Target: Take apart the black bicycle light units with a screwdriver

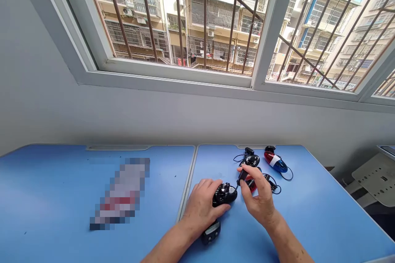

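Head view: your left hand, angled inward, clasping a black housing over the right blue desk; your right hand, wrist raised, pinching a small black-handled tool, its shaft at the housing. Red-and-blue unit beyond; pale wall; barred window.
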Motion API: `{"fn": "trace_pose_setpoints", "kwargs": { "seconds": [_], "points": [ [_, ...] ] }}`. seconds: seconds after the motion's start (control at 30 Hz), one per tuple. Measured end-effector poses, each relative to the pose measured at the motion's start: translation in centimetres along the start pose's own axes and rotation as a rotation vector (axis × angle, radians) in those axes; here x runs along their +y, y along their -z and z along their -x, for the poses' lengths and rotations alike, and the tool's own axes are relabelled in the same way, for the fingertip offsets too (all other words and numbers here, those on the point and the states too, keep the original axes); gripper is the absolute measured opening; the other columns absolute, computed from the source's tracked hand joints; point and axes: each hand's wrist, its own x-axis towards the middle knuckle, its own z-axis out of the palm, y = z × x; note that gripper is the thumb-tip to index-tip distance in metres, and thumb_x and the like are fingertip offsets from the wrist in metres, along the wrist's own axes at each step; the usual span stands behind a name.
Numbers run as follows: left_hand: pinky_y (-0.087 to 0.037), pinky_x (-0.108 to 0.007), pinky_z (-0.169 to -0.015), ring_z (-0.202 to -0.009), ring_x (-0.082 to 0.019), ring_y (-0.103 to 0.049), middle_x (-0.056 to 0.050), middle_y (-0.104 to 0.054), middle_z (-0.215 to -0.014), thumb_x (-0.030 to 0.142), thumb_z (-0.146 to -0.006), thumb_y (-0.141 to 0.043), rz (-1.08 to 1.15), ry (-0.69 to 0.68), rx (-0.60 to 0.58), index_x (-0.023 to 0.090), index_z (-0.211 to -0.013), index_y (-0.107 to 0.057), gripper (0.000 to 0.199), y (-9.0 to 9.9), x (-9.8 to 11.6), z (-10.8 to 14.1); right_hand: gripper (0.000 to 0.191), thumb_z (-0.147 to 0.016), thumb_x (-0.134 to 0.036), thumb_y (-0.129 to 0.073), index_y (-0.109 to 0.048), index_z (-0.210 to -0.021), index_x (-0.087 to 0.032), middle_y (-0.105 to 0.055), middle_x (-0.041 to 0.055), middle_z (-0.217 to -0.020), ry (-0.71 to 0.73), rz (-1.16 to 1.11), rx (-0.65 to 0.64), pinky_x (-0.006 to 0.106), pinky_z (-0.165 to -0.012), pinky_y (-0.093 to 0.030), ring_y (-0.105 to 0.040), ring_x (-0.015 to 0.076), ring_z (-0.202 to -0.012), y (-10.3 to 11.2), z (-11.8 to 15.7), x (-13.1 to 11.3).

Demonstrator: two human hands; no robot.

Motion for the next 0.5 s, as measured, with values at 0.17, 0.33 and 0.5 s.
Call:
{"fn": "trace_pose_setpoints", "kwargs": {
  "seconds": [0.17, 0.33, 0.5],
  "points": [
    [-0.047, -0.043, -0.084, -0.096, -0.030, -0.058, -0.008, -0.064, -0.099, 0.024, -0.069, -0.070, 0.003, -0.022, -0.040, 0.020, -0.111, -0.060, 0.044, 0.3, 0.0, 0.3, 0.039, -0.086, -0.013, -0.059, -0.052, -0.123, -0.026, -0.065, 0.0071, -0.099, 0.007, 0.034, 0.026, 0.028, -0.058, -0.053, -0.062, 0.0179, -0.080, -0.3, 0.1, 0.2],
    [-0.043, -0.045, -0.093, -0.108, -0.030, -0.055, -0.011, -0.062, -0.117, 0.011, -0.068, -0.054, 0.028, -0.117, -0.127, 0.020, -0.131, -0.049, 0.064, 1.3, -0.7, 0.8, 0.047, -0.089, -0.009, -0.052, -0.045, -0.132, -0.026, -0.068, 0.0074, -0.105, -0.053, 0.000, -0.018, 0.029, -0.062, -0.056, -0.065, 0.0156, -0.076, 0.1, 0.4, 0.5],
    [-0.046, -0.042, -0.089, -0.100, -0.029, -0.058, -0.009, -0.066, -0.107, 0.015, -0.070, -0.057, 0.054, -0.112, -0.136, 0.021, -0.125, -0.055, 0.055, 1.9, -1.0, 0.9, 0.045, -0.091, -0.014, -0.050, -0.043, -0.135, -0.024, -0.069, 0.0084, -0.102, -0.125, -0.033, 0.014, 0.030, -0.062, -0.058, -0.065, 0.0153, -0.072, 0.2, 0.7, 0.3]
  ]
}}
